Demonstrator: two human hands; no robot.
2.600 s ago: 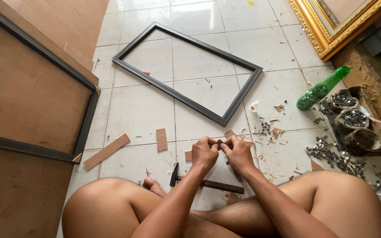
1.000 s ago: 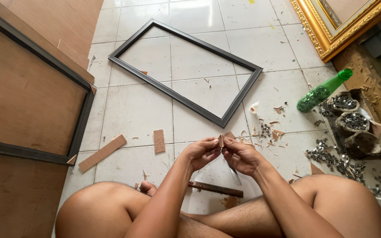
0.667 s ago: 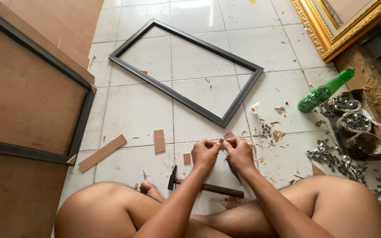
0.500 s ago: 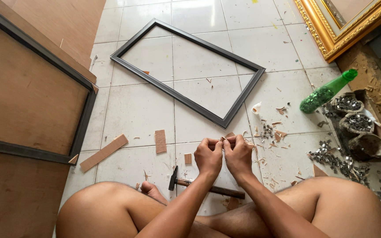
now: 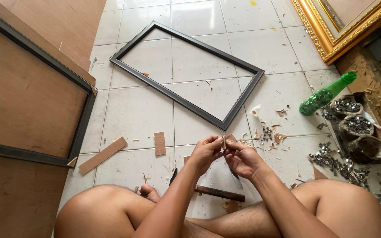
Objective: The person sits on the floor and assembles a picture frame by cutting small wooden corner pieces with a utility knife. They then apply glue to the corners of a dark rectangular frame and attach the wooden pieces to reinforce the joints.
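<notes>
Sitting cross-legged on the white tile floor (image 5: 137, 110), the person holds both hands together in front of the knees. The left hand (image 5: 206, 152) and the right hand (image 5: 241, 158) meet at the fingertips, each curled nearly closed and pinching one small brown wood chip (image 5: 224, 142) between thumb and fingers — the chip stands just above the floor, between the two hands. Whether a second sliver sits in the pinch cannot be told

Under the wrists lies one hammer (image 5: 217, 193) with a dark head and brown handle, resting on the tiles and touched by neither hand. To the left lie two flat wood strips: a long one (image 5: 102, 155) set at a slant and a short one (image 5: 159, 143) near it. One empty dark picture frame (image 5: 186, 72) lies flat further out, and one larger dark-framed brown board (image 5: 27, 97) fills the left side. At top right is the corner of one ornate gold frame (image 5: 331, 26). One green plastic bottle (image 5: 325, 94) lies on its side near two small bags of metal clips (image 5: 353, 125), with more clips spilled loose on the floor — too many to count
</notes>
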